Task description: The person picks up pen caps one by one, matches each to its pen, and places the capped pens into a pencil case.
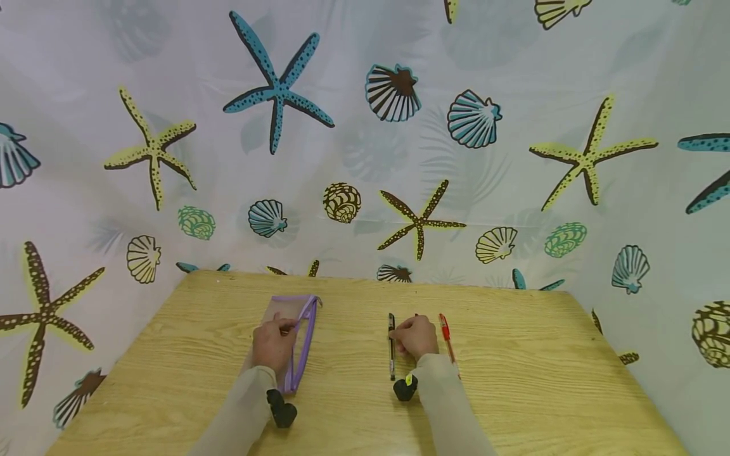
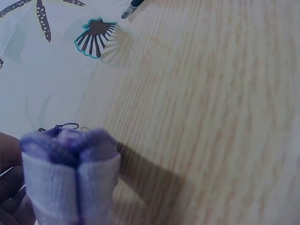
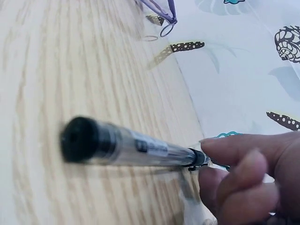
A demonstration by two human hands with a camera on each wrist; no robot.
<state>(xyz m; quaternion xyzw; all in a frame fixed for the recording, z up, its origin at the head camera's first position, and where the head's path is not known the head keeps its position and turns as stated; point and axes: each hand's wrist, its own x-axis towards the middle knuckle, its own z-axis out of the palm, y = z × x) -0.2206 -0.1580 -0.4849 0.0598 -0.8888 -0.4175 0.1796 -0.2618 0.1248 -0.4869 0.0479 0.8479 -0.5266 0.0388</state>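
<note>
**Hands on pouch and pen**

Left hand [image 1: 274, 345] pinches the soft purple mesh pouch [image 1: 299, 335], left on the wood-grain table [image 1: 513, 380]. Right hand [image 1: 416, 337], grip closed, pinches a slim clear-barrelled black pen [image 3: 136, 146]. A red pen [image 1: 447, 335] lies just right.

Open tabletop [image 1: 513, 392] was seen between the pencil case [image 1: 301, 335] and the black pen [image 1: 391, 345], forming a passable lane. The right hand [image 1: 416, 337] was flanked closely by the black pen on one side and a red pen [image 1: 446, 335] on the other, with little room left between. The left hand [image 1: 274, 345] was set on the pencil case. Wide bare wood was noted beyond the red pen. Passage behind was closed off by the patterned curtain [image 1: 365, 158].
</note>
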